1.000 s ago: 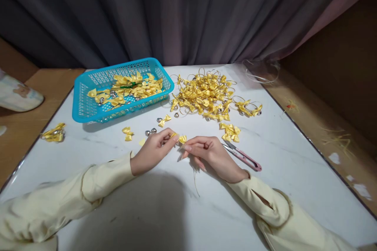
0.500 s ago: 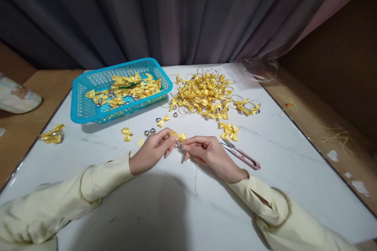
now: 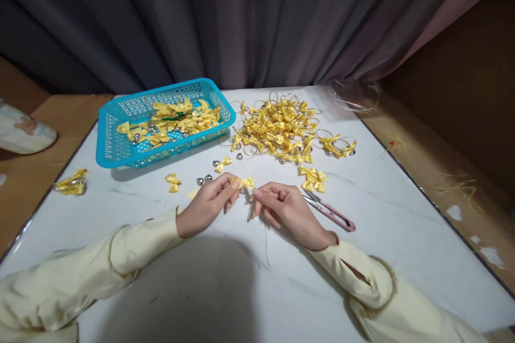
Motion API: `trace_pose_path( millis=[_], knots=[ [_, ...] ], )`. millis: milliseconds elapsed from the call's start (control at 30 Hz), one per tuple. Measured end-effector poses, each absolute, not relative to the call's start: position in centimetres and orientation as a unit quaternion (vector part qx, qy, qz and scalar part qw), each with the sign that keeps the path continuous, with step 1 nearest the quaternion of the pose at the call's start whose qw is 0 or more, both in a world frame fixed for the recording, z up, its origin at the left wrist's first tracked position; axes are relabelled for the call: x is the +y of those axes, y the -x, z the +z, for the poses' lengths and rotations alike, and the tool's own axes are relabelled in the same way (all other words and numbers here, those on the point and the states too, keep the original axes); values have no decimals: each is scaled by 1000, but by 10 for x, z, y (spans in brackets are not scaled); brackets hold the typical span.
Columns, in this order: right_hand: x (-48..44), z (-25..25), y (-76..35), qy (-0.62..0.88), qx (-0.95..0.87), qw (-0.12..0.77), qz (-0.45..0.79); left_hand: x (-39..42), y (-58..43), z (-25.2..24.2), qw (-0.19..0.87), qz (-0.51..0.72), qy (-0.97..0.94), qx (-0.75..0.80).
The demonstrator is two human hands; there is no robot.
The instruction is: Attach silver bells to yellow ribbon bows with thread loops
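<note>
My left hand (image 3: 207, 203) pinches a yellow satin bow (image 3: 246, 182) near the middle of the white table (image 3: 306, 289). Just right of the bow, my right hand (image 3: 287, 209) is closed, thumb against fingertips, on a thin cord (image 3: 267, 244) whose loose end hangs down toward the tabletop. Pink-handled snips (image 3: 332, 214) lie beside my right hand, their blades touching a small group of yellow bows (image 3: 313, 179). Silver bells (image 3: 204, 179) rest just behind my left hand, and another bow with a bell (image 3: 223, 164) lies farther back.
A blue basket (image 3: 105, 139) holding bows and bells stands at the back left. A heap of yellow bows on looped cords (image 3: 277, 126) lies at the back centre. More bows (image 3: 74, 182) sit near the left edge. A dark curtain (image 3: 225, 21) hangs behind.
The fingertips of my right hand have drawn slightly away from the bow, and more of the bow shows between my hands. My left hand has barely moved.
</note>
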State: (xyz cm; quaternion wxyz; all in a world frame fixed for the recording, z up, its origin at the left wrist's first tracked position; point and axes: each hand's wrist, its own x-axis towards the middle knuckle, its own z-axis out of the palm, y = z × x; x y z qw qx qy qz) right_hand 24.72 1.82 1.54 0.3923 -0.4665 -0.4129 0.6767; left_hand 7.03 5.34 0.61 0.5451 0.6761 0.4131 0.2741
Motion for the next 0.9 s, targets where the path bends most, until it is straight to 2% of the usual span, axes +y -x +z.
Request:
trace_pose_path(
  millis=[167, 533, 900],
  knots=[
    [17, 13, -248, 438, -438, 395, 679, 53, -70, 5, 534, 269, -684, 418],
    [19, 14, -247, 473, -450, 394, 647, 53, -71, 7, 534, 264, -684, 421],
    [18, 12, -247, 462, -449, 393, 656, 54, -70, 4, 585, 280, -639, 414]
  ],
)
